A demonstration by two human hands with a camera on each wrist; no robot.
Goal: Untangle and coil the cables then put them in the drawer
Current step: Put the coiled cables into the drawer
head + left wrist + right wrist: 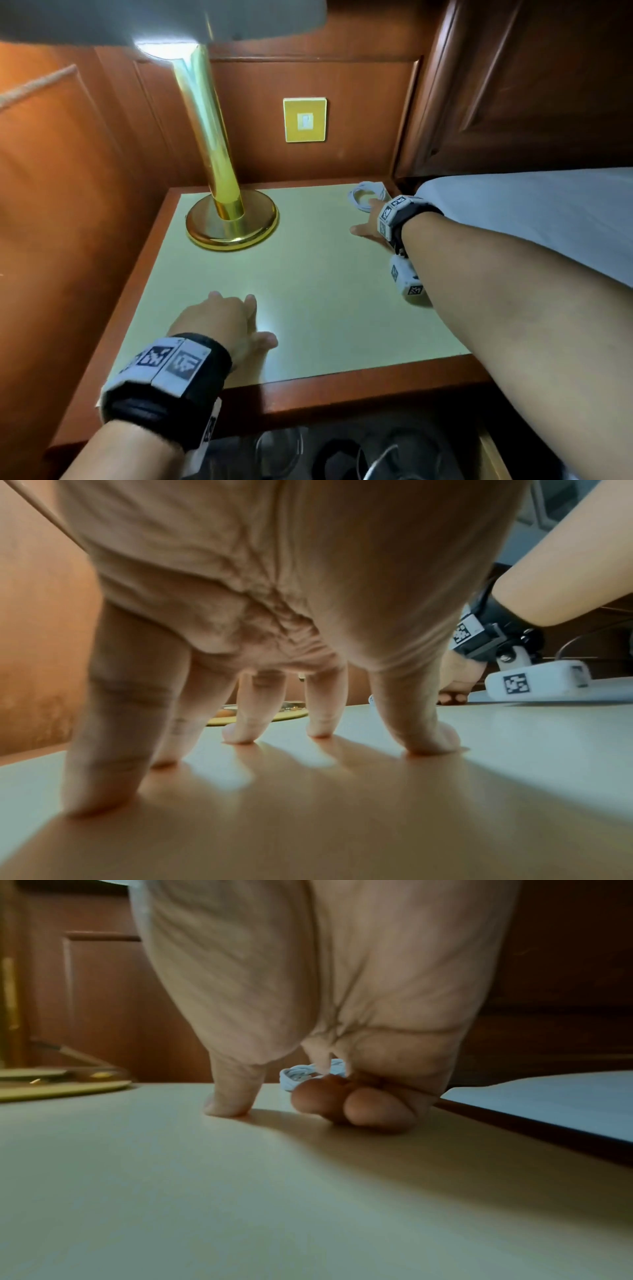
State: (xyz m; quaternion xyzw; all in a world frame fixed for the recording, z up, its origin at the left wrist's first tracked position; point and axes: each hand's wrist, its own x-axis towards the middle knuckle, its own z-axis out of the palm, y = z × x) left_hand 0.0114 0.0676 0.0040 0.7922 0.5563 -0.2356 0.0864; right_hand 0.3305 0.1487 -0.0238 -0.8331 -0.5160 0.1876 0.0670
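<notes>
A coiled white cable [363,197] [298,1074] lies at the far right corner of the cream nightstand top [325,291]. My right hand [371,222] [308,988] reaches to it: the thumb rests on the tabletop, two fingers are curled under, and the forward fingers touch the coil without closing on it. My left hand [222,322] [274,588] stands on spread fingertips [240,734] near the front left of the top and holds nothing. Below the front edge the drawer [493,455] is open, with a black coil [337,455], a clear coil [279,445] and a white lead [380,459] inside.
A gold lamp base [233,219] with its tall stem stands at the back left of the nightstand. A white bed edge [531,212] borders the right side. Wood panelling with a yellow switch plate [305,120] closes the back.
</notes>
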